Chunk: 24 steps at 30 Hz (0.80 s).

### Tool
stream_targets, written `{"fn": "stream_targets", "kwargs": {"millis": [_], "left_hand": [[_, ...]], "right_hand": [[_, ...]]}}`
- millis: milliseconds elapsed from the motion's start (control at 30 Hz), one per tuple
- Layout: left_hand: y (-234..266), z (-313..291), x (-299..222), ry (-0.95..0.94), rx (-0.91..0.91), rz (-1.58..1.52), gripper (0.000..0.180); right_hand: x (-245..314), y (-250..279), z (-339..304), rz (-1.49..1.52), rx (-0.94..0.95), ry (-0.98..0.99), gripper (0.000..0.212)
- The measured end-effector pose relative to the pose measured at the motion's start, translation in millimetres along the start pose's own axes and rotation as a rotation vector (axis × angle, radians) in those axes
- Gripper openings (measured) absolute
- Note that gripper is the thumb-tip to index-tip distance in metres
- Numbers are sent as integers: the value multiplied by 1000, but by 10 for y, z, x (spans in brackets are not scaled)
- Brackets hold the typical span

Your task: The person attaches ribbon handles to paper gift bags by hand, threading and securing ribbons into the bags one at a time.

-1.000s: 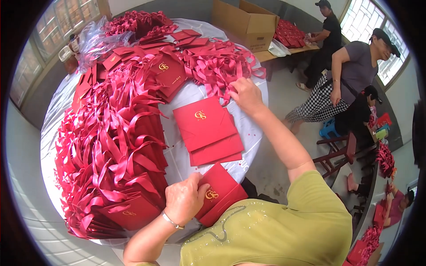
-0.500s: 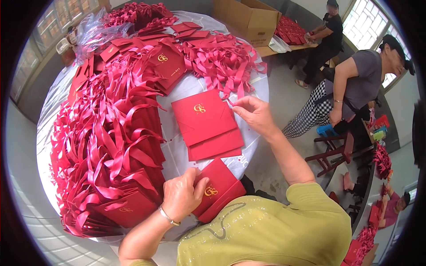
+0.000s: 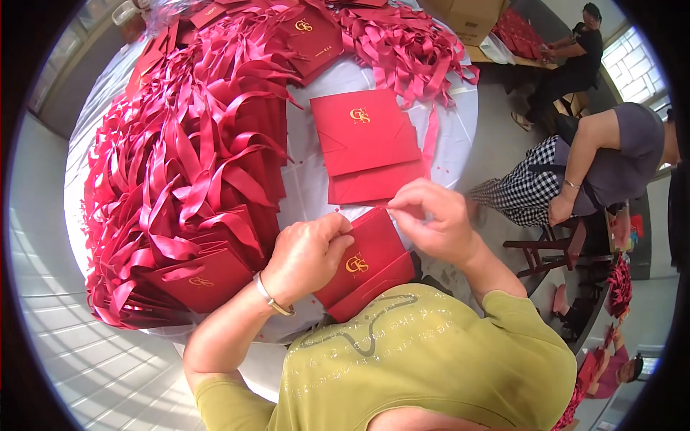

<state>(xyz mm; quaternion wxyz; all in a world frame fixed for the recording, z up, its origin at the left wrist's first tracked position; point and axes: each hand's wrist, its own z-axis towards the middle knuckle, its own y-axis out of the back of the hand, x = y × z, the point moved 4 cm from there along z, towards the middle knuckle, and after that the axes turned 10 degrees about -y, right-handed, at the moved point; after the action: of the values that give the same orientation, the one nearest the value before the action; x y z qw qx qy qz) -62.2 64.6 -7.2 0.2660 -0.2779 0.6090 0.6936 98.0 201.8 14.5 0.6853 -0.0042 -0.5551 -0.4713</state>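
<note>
At the near edge of the table [image 3: 302, 187], left hand [image 3: 307, 257] grips a red bag [image 3: 374, 255], lower side partly hidden by green shirt [image 3: 431, 352]; right hand [image 3: 438, 226] pinches a red ribbon [image 3: 431, 136], end obscured.

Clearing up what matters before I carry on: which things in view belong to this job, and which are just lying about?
Part of the job:
- red bag in the left hand
- ribbon leading to the right hand
- stacked bags
- loose ribbons
- ribboned bags

Apparently just lying about:
- cup
- cardboard box
- stool
</note>
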Motion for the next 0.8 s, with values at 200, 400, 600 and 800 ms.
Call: {"fn": "stream_targets", "kwargs": {"millis": [200, 400, 600, 800], "left_hand": [[-167, 18, 179, 124, 17, -606, 14], [-195, 34, 200, 200, 60, -735, 15], [-223, 26, 236, 232, 109, -858, 21], [-197, 25, 246, 231, 149, -803, 26]], "right_hand": [[-24, -129, -116, 57, 36, 14, 19], [-115, -129, -155, 61, 64, -38, 18], [-33, -159, -153, 16, 77, -2, 15], [-30, -198, -174, -10, 102, -44, 14]]}}
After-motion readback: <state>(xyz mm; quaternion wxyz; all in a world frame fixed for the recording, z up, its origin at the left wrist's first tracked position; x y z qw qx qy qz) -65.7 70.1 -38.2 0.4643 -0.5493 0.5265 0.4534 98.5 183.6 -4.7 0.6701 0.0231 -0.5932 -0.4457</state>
